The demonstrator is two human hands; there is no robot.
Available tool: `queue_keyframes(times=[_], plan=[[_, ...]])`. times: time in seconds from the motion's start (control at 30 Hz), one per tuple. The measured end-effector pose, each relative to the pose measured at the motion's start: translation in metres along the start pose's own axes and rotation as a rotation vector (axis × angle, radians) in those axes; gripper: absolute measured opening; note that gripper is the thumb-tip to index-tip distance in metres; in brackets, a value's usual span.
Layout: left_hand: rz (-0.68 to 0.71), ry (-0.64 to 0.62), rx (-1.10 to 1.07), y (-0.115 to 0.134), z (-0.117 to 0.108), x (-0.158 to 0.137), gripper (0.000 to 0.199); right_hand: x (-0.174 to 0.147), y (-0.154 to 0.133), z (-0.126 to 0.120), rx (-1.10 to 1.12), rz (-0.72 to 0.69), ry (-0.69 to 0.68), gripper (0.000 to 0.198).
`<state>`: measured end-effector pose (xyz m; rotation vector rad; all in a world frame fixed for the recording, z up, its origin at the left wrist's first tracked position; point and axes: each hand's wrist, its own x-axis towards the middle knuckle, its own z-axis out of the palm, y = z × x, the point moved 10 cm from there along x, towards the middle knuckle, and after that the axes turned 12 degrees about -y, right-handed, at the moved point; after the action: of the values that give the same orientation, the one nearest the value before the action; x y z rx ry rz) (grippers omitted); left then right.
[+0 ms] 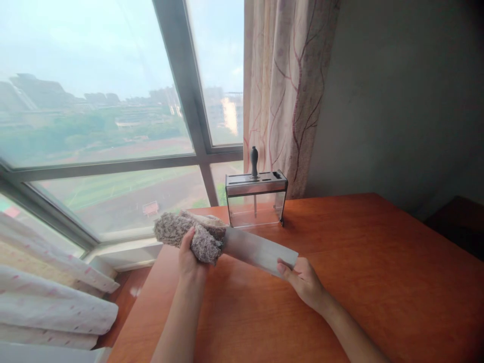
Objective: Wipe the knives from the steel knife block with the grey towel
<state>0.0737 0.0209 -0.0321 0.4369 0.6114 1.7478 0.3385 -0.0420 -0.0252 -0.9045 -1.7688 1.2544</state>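
Note:
My left hand (194, 259) is closed around a bunched, fuzzy grey-brown cloth (172, 229). Out of the cloth's right side comes the wide, flat metal blade of what looks like a cleaver (257, 249); the part inside the cloth is hidden. At the blade's squared far end, my right hand (302, 280) pinches it, thumb on the upper face and fingers behind. Both hands hold the knife over the table, blade slanting down to the right. Behind it stands a clear-sided knife holder (257, 189) with a dark-handled rod, possibly a sharpening steel (254, 162), upright in its top.
The reddish-brown wooden table (378, 282) spreads under and to the right of my hands. Its left edge runs beside a large window (113, 75). A patterned curtain (291, 91) hangs behind the holder, and a pale curtain (53, 302) lies at lower left.

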Motion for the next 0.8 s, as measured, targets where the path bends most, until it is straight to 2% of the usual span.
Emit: queue_keyframes(times=[0.17,0.27,0.33,0.4,0.47,0.57,0.63,0.7,0.8], plan=[[0.158,0.115,0.223,0.018,-0.013,-0.005,0.025,-0.002,0.009,-0.006,0.086,0.012,0.039,0.034],[0.270,0.080,0.368,0.030,-0.006,-0.010,0.026,-0.005,0.015,-0.015,0.148,0.035,0.107,0.033],[0.279,0.044,0.433,0.031,-0.002,-0.011,0.025,-0.009,0.020,-0.025,0.201,0.050,0.194,0.031],[0.216,0.002,0.457,0.024,0.000,-0.010,0.026,-0.014,0.024,-0.037,0.261,0.055,0.308,0.030],[0.085,-0.041,0.438,0.010,0.001,-0.010,0.028,-0.020,0.027,-0.050,0.322,0.046,0.418,0.031],[-0.155,-0.069,0.318,-0.016,0.002,-0.016,0.028,-0.026,0.031,-0.066,0.394,0.032,0.538,0.030],[-0.272,-0.070,0.213,-0.028,0.004,-0.024,0.024,-0.026,0.033,-0.071,0.442,0.040,0.567,0.026],[-0.312,-0.064,0.122,-0.033,0.007,-0.028,0.020,-0.024,0.036,-0.069,0.498,0.060,0.552,0.023],[-0.260,-0.055,0.039,-0.030,0.008,-0.027,0.018,-0.019,0.040,-0.062,0.544,0.094,0.512,0.023]])
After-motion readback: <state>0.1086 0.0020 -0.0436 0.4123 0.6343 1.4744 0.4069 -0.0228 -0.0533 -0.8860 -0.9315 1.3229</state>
